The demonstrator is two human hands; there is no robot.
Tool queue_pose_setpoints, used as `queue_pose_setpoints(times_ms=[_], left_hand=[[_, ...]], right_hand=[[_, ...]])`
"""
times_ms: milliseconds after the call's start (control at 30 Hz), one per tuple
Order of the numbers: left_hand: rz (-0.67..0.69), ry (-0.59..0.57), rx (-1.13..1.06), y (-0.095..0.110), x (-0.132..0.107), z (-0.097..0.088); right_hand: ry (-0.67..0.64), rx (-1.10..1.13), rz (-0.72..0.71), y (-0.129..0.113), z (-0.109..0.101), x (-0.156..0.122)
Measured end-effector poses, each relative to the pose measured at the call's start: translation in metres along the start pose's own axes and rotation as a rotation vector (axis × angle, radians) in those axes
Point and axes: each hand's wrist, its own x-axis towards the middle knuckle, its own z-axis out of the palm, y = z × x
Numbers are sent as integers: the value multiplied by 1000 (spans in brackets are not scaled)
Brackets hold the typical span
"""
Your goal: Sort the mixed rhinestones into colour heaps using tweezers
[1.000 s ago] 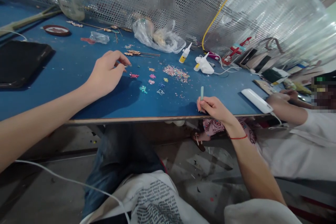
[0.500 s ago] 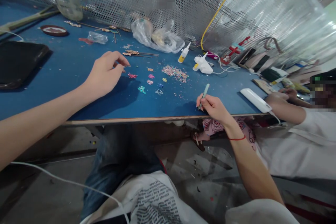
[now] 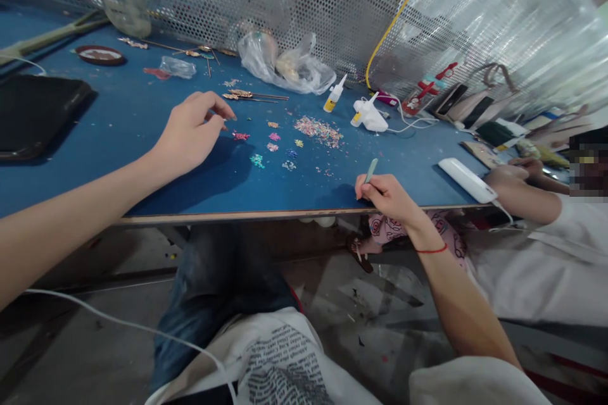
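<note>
Head view: a pale green stylus point(image 3: 370, 171) is held pen-style, steadily, by the right fingers point(image 3: 373, 188); the left fingers point(image 3: 216, 109) are pinched narrow just beside pink beads point(image 3: 240, 136) on the blue tabletop point(image 3: 118, 120), any hold unclear.

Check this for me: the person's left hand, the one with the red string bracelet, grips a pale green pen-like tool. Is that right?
Not quite: it is the right hand that wears the red string bracelet and grips the pale green pen-like tool, as the head view shows.
</note>
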Motion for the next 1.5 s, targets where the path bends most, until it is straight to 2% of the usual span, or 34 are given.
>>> queue_pose_setpoints(times_ms=[200, 433, 900, 1133, 1300, 1500], left_hand=[[22, -4, 12, -1, 0, -1], [9, -5, 27, 2, -1, 0], [-17, -25, 43, 3, 0, -1], [-2, -13, 14, -1, 2, 2], [4, -9, 14, -4, 3, 2], [6, -19, 24, -4, 2, 0]], right_hand=[[-24, 53, 12, 7, -2, -2], [35, 126, 14, 17, -2, -5], [-149, 117, -96, 10, -6, 0], [-193, 75, -129, 4, -8, 3], [-171, 78, -107, 4, -6, 2], [-50, 181, -15, 13, -9, -1]])
